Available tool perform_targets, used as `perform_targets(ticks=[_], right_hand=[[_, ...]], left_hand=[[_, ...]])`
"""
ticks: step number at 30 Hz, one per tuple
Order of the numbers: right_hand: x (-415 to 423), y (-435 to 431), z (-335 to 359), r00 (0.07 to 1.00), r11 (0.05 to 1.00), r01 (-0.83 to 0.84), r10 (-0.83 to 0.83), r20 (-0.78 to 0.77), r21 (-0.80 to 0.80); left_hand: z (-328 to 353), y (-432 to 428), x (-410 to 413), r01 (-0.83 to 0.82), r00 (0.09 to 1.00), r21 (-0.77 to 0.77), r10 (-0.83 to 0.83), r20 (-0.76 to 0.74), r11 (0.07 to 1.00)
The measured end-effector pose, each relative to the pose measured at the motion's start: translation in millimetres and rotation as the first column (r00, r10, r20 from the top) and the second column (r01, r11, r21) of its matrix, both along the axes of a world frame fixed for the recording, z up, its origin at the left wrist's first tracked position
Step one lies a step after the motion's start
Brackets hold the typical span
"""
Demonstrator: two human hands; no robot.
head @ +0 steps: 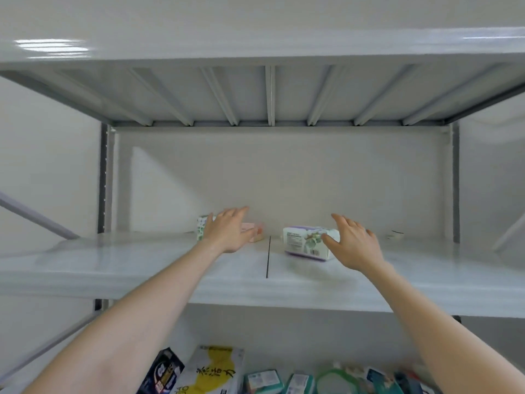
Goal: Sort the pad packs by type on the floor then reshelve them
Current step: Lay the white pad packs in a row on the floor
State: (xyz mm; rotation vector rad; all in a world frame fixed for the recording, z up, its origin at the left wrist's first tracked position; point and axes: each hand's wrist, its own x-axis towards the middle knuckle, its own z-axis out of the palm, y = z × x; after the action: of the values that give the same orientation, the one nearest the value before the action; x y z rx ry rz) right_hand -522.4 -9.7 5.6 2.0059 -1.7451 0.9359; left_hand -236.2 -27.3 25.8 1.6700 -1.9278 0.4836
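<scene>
Both arms reach onto a grey metal shelf (170, 268). My left hand (230, 231) hovers with straight fingers over a green-and-white pad pack (201, 228) and a pink pack (253, 233) at the back of the shelf, partly hiding both. My right hand (352, 241) is spread open beside a white-and-purple pad pack (302, 243) lying on the shelf; its thumb is at the pack's right end. Neither hand holds anything.
The shelf above (270, 49) overhangs close to my head. A small white scrap (395, 236) lies at the shelf's back right. On the level below stand several packs: a dark one (163, 371), a white-and-yellow one (211, 371) and teal ones (264, 381).
</scene>
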Motion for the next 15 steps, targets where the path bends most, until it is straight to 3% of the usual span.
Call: perform_targets(ticks=[6, 15], right_hand=[[-10, -76, 14, 0.999, 0.998, -0.028, 0.026, 0.033, 0.06], [-10, -145, 18, 0.976, 0.959, -0.093, 0.035, 0.213, 0.267]], left_hand=[[22, -86, 28, -0.063, 0.996, 0.024, 0.065, -0.062, 0.998], [33, -186, 90, -0.184, 0.983, 0.197, 0.18, 0.041, 0.963]])
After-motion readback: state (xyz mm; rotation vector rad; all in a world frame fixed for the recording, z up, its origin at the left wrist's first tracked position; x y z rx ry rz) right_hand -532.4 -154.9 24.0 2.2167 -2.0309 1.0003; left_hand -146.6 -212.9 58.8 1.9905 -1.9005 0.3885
